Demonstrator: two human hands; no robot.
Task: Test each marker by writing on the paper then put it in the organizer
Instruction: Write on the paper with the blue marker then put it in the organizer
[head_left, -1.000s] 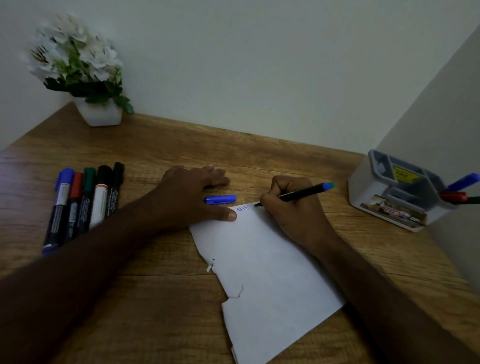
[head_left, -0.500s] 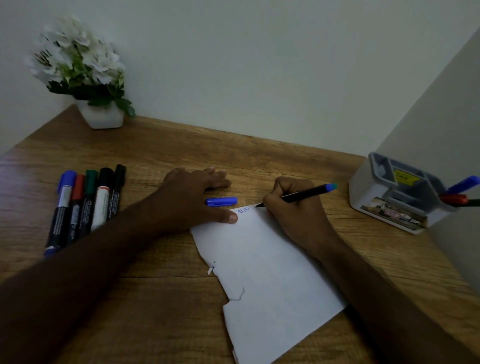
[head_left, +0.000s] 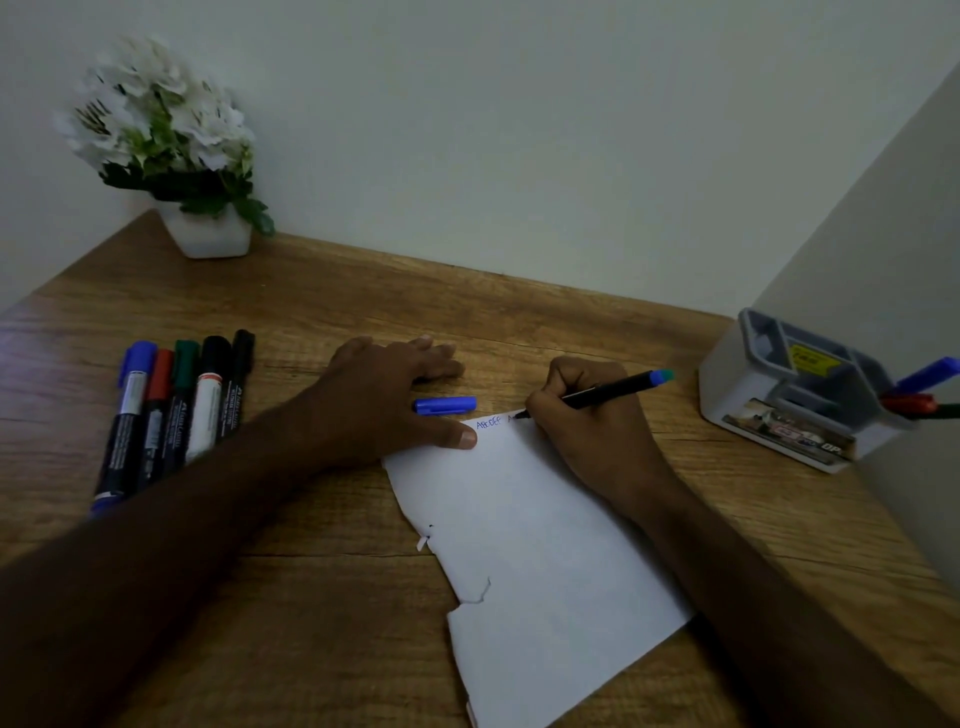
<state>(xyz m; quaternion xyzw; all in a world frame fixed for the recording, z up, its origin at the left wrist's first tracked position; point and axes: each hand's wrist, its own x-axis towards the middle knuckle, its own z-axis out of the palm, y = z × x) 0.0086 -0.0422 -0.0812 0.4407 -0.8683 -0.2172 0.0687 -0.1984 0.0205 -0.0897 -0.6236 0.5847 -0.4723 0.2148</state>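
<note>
A torn white paper (head_left: 524, 545) lies on the wooden desk with small blue letters near its top edge. My right hand (head_left: 592, 426) grips a thin black marker (head_left: 618, 387) with a blue end, its tip touching the paper's top edge. My left hand (head_left: 384, 395) lies flat, thumb pressing the paper's top left corner. A blue cap (head_left: 445, 405) rests on the desk between my hands. Several capped markers (head_left: 171, 410) lie side by side at the left. A grey organizer (head_left: 779, 384) stands at the right with markers (head_left: 919, 389) sticking out of it.
A white pot of white flowers (head_left: 171, 150) stands in the far left corner against the wall. A second wall closes the right side just behind the organizer. Bare desk (head_left: 322, 623) lies in front of the paper's left side.
The right hand has shifted slightly right along the paper's top edge, and a new mark has appeared after the blue letters. The left hand stays put.
</note>
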